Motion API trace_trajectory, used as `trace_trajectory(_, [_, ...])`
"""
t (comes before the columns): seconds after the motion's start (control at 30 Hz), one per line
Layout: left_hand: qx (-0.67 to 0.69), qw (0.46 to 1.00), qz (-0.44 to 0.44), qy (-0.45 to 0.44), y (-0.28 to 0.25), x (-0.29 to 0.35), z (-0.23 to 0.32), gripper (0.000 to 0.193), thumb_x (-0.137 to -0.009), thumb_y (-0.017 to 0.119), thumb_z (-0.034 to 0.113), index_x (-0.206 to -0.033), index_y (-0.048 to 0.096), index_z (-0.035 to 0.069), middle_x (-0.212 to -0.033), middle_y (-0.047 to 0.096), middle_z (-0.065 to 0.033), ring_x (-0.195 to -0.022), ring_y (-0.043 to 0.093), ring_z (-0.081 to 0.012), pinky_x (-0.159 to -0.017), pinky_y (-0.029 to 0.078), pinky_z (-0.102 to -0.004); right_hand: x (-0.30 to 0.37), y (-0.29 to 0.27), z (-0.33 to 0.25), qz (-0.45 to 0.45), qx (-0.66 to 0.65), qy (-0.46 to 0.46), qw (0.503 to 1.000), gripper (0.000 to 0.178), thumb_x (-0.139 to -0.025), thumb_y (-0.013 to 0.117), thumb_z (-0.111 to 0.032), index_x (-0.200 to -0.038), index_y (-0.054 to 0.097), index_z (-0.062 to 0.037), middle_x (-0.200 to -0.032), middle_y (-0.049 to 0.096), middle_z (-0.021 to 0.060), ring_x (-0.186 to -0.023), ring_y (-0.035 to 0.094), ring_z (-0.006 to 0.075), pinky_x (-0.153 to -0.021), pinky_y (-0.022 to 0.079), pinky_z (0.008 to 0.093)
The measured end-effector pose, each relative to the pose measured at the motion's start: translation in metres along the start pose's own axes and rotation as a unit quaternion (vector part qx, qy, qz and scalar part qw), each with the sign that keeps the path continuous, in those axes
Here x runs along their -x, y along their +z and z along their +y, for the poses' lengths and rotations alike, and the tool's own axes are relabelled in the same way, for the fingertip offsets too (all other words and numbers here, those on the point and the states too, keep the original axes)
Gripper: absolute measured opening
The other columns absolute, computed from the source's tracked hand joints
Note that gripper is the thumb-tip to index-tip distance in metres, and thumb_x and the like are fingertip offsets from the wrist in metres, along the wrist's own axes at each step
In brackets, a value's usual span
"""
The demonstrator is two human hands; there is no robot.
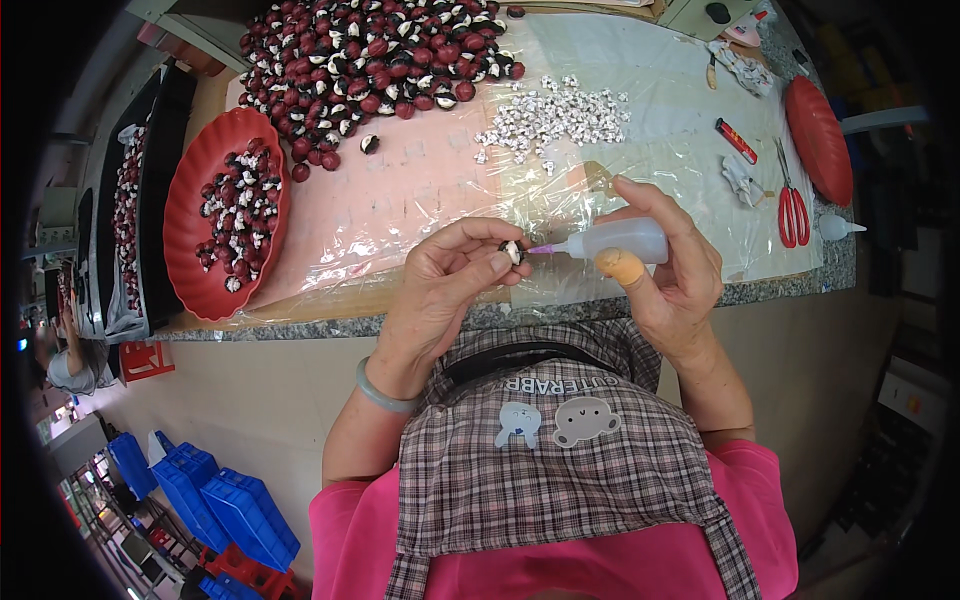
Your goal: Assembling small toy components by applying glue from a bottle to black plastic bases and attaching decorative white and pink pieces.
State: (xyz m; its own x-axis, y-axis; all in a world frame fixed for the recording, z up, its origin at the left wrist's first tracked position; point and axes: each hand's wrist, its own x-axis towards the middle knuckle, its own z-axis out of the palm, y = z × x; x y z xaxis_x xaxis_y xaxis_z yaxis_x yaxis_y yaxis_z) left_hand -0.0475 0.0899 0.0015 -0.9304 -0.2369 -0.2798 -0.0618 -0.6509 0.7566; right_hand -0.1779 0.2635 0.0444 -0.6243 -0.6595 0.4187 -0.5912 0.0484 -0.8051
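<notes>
Between the thumb and fingers of my left hand (pixel 450 265) is a small round black-and-white piece (pixel 513 252). My right hand (pixel 675 270) grips a translucent squeeze bottle (pixel 625 241), its thumb wearing a tan finger cover. The bottle lies sideways, and its thin purple nozzle (pixel 546 248) points left, with the tip at the piece; whether they touch I cannot tell. Beyond my hands lie a large heap of dark red, black and white round pieces (pixel 375 65) and a spread of small white speckled pieces (pixel 560 115). One loose round piece (pixel 370 144) sits apart from the heap.
A red scalloped tray (pixel 185 250) at left holds red pieces with white bits. On the right are red-handled scissors (pixel 793 215), a red-and-black box (pixel 736 141), another red tray (pixel 820 140) and a small white bottle (pixel 838 228). Blue crates (pixel 250 520) stand on the floor at lower left.
</notes>
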Motion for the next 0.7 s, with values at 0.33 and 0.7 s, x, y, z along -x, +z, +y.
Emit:
trace_trajectory(0.33, [-0.001, 1.0, 0.001, 0.001, -0.001, 0.0, -0.001, 0.022, -0.089, 0.06, 0.002, -0.111, 0.06, -0.002, -0.097, 0.066, -0.009, -0.087, 0.065, -0.0143, -0.079, 0.053, -0.0251, -0.005, 0.001, -0.004, -0.013, 0.069, -0.114, 0.991, 0.045, -0.076, 0.072, -0.006, -0.118, 0.057, 0.0028, -0.098, 0.066, 0.0147, -0.074, 0.066, 0.0235, -0.06, 0.053, 0.0306])
trace_trajectory(0.7, [-0.016, 1.0, -0.007, 0.008, -0.007, -0.002, 0.0, 0.022, -0.089, 0.059, 0.001, -0.111, 0.061, -0.002, -0.101, 0.065, -0.0092, -0.085, 0.066, -0.0146, -0.076, 0.053, -0.0242, 0.001, -0.005, 0.015, -0.011, -0.016, -0.034, 0.999, 0.043, -0.077, 0.075, -0.007, -0.115, 0.058, 0.0028, -0.097, 0.067, 0.013, -0.079, 0.067, 0.0178, -0.059, 0.052, 0.0259])
